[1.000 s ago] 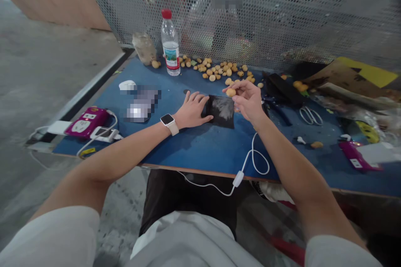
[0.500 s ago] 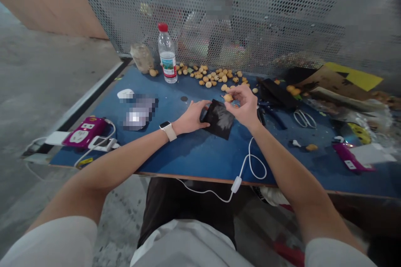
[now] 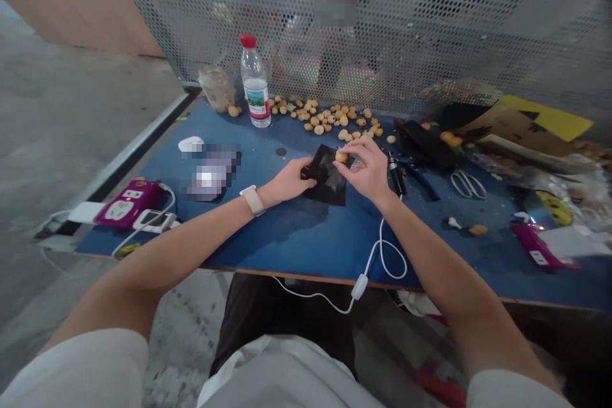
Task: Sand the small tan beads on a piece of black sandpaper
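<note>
A black sheet of sandpaper (image 3: 331,189), smeared with pale dust, lies on the blue table. My left hand (image 3: 294,179) grips its left edge between thumb and fingers. Over the sheet's upper right part, my right hand (image 3: 369,169) pinches a small tan gourd (image 3: 341,157) between thumb and fingertips. Whether the gourd touches the sheet I cannot tell. Another orange-tan piece shows partly behind the right thumb, mostly hidden. Many similar small gourds (image 3: 329,118) lie scattered behind both hands. A black-handled tool (image 3: 396,177) with a white cable lies just right of my right hand.
A water bottle (image 3: 256,92) with a red cap stands at the back. At left are a blurred phone (image 3: 210,175) and a purple power strip (image 3: 128,204). Pliers (image 3: 423,180), scissors (image 3: 468,184) and cardboard (image 3: 507,121) lie at right. Perforated metal (image 3: 406,57) rises behind.
My right hand has moved slightly left and down, bringing the gourd over the sandpaper. The sheet has turned and shifted a little left and up with my left hand.
</note>
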Motion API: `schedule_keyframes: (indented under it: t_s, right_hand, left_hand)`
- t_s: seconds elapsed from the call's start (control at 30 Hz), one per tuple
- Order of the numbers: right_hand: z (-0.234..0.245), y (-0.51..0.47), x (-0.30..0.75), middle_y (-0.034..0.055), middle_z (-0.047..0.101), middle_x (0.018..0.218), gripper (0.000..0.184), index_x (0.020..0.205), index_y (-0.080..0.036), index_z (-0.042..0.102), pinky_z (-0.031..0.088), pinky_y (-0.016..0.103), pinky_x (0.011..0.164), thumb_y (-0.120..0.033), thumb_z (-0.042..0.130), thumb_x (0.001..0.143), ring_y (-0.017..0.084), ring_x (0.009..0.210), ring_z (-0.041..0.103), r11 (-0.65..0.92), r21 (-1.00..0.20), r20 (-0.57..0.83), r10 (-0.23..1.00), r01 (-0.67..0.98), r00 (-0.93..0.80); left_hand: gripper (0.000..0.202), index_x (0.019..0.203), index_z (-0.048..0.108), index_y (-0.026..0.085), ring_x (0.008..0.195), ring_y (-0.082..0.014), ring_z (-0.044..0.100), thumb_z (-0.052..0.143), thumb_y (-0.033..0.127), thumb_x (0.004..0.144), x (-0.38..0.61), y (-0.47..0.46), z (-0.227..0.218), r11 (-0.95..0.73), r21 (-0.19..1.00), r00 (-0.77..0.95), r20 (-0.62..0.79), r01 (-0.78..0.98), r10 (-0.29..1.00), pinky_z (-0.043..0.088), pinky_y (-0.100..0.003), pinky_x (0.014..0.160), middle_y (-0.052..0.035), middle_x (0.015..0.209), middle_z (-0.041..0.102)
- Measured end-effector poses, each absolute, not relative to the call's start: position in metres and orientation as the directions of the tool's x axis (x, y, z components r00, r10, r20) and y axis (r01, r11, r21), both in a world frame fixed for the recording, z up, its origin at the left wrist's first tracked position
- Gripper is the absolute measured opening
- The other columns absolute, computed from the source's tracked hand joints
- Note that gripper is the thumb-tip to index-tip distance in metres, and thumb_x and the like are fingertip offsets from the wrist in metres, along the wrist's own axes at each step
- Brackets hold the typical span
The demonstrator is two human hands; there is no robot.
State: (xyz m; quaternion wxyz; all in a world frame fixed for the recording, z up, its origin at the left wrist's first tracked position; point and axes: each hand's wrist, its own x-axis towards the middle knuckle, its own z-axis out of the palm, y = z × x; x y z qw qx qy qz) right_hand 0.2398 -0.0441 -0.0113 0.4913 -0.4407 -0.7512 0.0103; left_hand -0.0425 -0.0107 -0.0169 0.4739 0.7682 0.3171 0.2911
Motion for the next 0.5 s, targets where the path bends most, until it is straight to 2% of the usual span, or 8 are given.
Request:
schedule_keyframes:
  t_s: [0.13, 0.23, 0.37, 0.5]
  right_hand:
    - [-0.015, -0.046, 0.233, 0.0119, 0.091, 0.128, 0.012, 0.123, -0.037, 0.091, 0.077, 0.069, 0.117, -0.04, 0.087, 0.112, 0.041, 0.122, 0.088, 0.636, -0.412, 0.736, 0.654, 0.652, -0.173]
    - [-0.015, -0.05, 0.227, 0.012, 0.092, 0.132, 0.015, 0.126, -0.037, 0.091, 0.076, 0.068, 0.118, -0.035, 0.083, 0.114, 0.041, 0.127, 0.088, 0.629, -0.395, 0.72, 0.665, 0.67, -0.2]
    - [-0.015, -0.053, 0.223, 0.0129, 0.092, 0.134, 0.021, 0.131, -0.036, 0.091, 0.076, 0.067, 0.121, -0.032, 0.08, 0.113, 0.042, 0.13, 0.089, 0.624, -0.392, 0.702, 0.677, 0.676, -0.218]
    - [-0.016, -0.054, 0.223, 0.0132, 0.091, 0.135, 0.021, 0.134, -0.037, 0.09, 0.072, 0.073, 0.128, -0.04, 0.086, 0.114, 0.045, 0.135, 0.086, 0.605, -0.431, 0.664, 0.715, 0.67, -0.219]
  left_hand:
    - [0.053, 0.149, 0.088, 0.019, 0.138, -0.0353, 0.088, 0.081, 0.018, 0.096, -0.039, -0.015, -0.022, -0.217, 0.971, 0.631, 0.109, 0.097, 0.768, 0.073, -0.056, 0.124, -0.0152, 0.146, 0.093]
    - [0.051, 0.157, 0.085, 0.021, 0.131, -0.0348, 0.091, 0.081, 0.024, 0.106, -0.038, -0.017, -0.027, -0.131, 0.989, 0.608, 0.059, 0.075, 0.792, 0.075, -0.057, 0.121, -0.0146, 0.139, 0.095]
    - [0.043, 0.152, 0.08, 0.022, 0.129, -0.0327, 0.092, 0.078, 0.021, 0.109, -0.037, -0.02, -0.029, -0.018, 1.0, 0.552, 0.002, 0.024, 0.834, 0.075, -0.057, 0.125, -0.0129, 0.137, 0.095]
    - [0.041, 0.151, 0.074, 0.024, 0.132, -0.0312, 0.092, 0.073, 0.021, 0.11, -0.034, -0.019, -0.035, -0.009, 0.999, 0.473, 0.03, -0.046, 0.881, 0.072, -0.059, 0.132, -0.0119, 0.14, 0.095]
